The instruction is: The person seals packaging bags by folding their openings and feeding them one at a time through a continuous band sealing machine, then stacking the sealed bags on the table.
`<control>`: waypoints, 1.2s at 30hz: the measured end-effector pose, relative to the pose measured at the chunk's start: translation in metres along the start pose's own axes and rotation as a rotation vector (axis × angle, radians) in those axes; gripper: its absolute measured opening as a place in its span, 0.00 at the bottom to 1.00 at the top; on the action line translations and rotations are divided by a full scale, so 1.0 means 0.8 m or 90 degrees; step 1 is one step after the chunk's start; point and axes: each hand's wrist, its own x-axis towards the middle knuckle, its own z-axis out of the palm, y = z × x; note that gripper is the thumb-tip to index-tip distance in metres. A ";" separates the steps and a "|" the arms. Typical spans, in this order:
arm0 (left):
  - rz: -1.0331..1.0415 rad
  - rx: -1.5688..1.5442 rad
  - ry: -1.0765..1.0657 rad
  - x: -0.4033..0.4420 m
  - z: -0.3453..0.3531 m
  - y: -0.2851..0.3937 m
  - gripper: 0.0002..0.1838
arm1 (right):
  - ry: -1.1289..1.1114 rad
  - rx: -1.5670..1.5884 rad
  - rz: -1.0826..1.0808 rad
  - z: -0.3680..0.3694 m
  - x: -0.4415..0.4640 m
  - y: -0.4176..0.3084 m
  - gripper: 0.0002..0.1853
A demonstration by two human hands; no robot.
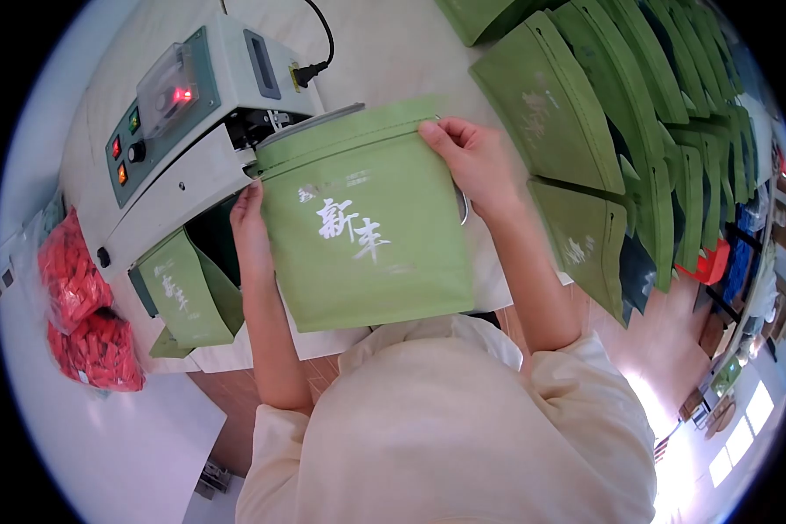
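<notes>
Green bag in 2-handed grip

A green bag is held by its upper left and right sides, printed front facing the viewer, top edge slanting higher at right. White Chinese lettering marks its front, below a dashed line.

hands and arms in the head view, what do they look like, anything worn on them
The left hand and right hand are bare, with no gloves, rings or watch visible. The pale cream top has loose, short sleeves ending around the elbows, with no printed markings in sight.
</notes>
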 end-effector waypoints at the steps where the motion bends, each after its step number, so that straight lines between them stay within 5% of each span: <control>1: -0.001 0.011 0.009 0.002 -0.007 0.000 0.15 | 0.002 -0.001 0.001 0.004 0.000 0.000 0.15; 22: 0.011 0.071 0.073 0.018 -0.078 0.011 0.17 | -0.049 -0.095 0.012 0.055 0.017 0.001 0.15; 30: -0.048 0.082 0.076 0.001 -0.086 0.028 0.21 | -0.068 -0.176 -0.087 0.065 0.018 0.003 0.15; 33: -0.037 0.246 0.098 -0.030 -0.094 0.033 0.22 | -0.067 -0.196 -0.089 0.071 0.018 0.004 0.16; 36: 0.118 0.375 0.122 -0.075 -0.083 0.035 0.20 | -0.046 -0.199 -0.101 0.079 0.020 0.010 0.16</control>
